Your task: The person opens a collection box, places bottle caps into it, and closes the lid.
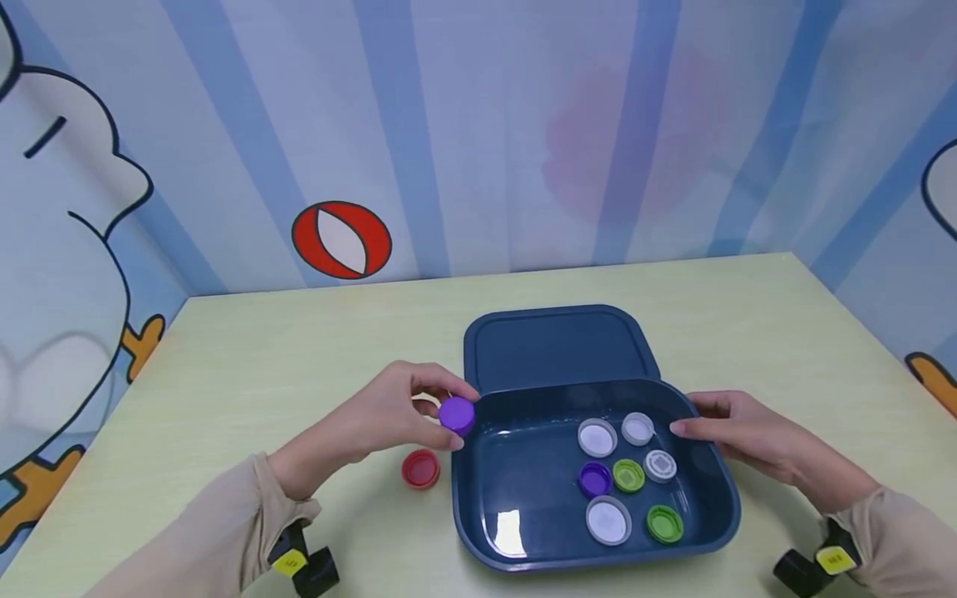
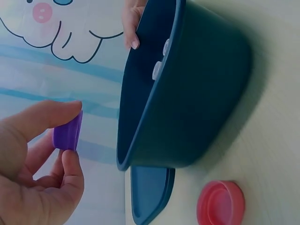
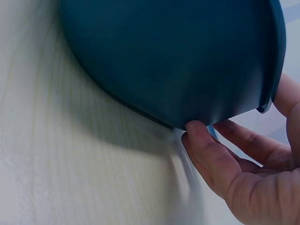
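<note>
My left hand (image 1: 392, 409) pinches a purple bottle cap (image 1: 457, 416) between thumb and fingers, just outside the left rim of a dark blue plastic box (image 1: 516, 465). In the left wrist view, that purple cap (image 2: 67, 133) stands apart from the box wall (image 2: 206, 89). At the box's right end, my right hand (image 1: 758, 438) grips the rim, thumb over the inside. The right wrist view has the fingertips (image 3: 199, 129) under the outer wall. Inside lie white caps (image 1: 597, 438), green caps (image 1: 664, 524) and another purple cap (image 1: 595, 479), mostly toward the right.
A red cap (image 1: 420, 470) lies on the pale wooden table (image 1: 336, 349), left of the box. Behind the box is a dark blue lid (image 1: 561, 349), partly hidden by the rear rim. A patterned blue backdrop (image 1: 478, 133) borders the table's far edge.
</note>
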A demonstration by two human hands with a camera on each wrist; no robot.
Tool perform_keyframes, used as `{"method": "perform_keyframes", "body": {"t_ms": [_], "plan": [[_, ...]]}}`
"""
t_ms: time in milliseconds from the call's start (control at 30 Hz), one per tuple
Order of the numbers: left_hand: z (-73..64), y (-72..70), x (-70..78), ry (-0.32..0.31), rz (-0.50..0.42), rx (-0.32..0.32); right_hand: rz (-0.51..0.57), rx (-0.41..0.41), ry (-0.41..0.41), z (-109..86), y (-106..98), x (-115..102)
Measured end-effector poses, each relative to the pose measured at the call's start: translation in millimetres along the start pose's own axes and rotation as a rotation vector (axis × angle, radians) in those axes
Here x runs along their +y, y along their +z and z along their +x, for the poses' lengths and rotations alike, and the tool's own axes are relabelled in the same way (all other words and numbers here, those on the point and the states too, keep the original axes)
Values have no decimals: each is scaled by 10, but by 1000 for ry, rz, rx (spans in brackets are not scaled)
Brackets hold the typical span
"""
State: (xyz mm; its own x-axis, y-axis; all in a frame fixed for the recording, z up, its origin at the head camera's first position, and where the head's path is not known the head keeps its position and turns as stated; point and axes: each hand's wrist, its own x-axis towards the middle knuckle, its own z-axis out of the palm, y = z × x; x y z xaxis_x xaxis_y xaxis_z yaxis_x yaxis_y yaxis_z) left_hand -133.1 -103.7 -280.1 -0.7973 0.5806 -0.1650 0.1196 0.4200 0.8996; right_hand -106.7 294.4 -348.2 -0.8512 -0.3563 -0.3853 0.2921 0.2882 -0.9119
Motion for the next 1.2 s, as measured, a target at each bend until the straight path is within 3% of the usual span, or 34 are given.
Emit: {"method": "perform_keyframes", "body": {"t_ms": [267,433,1200], "plan": [[259,142,91,42,-10,-80,14,-14,-5,4,-15,26],[391,243,168,86,33,-116,19,-15,-9,4,-8,29],[904,495,285,239,275,-155,15,-18,-16,8,-26,17]]}}
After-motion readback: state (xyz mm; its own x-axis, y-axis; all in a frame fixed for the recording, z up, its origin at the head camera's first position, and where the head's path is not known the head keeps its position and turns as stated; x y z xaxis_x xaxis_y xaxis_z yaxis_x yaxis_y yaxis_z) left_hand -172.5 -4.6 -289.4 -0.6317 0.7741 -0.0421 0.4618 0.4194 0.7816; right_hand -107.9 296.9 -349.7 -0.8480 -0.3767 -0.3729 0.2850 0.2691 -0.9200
